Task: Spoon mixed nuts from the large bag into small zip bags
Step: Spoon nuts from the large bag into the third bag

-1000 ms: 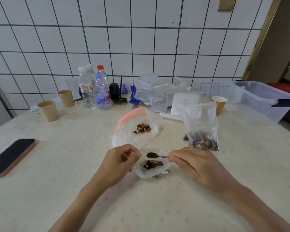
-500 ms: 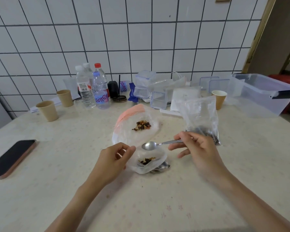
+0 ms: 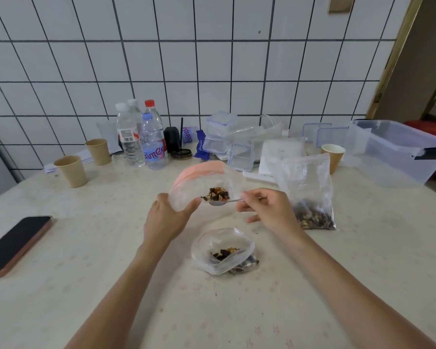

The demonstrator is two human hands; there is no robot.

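Room: white tiled wall with dark grout across the top of the frame; a doorway at upper right.
Surface: the pale speckled surface point(image 3: 86, 248) carries a phone point(image 3: 15, 244) at left, paper cups point(image 3: 71, 170) and bottles point(image 3: 151, 144) at the back, a clear tub point(image 3: 398, 152) at upper right.
Change: my left hand point(image 3: 166, 220) has let go of the small bag point(image 3: 222, 250) at centre and moved up to the large bag point(image 3: 207, 187).
Left fingers: curled on the large bag's near rim, holding its mouth open.
Right fingers: my right hand point(image 3: 264, 207) pinches the spoon point(image 3: 224, 202) handle; the bowl is at the nuts point(image 3: 218, 193) inside.
Small bag: stands open on its own, a few nuts in it, not full.
Other bag: a bag with nuts point(image 3: 310, 195) stands at right.
Meaning: I judge another scoop is starting.
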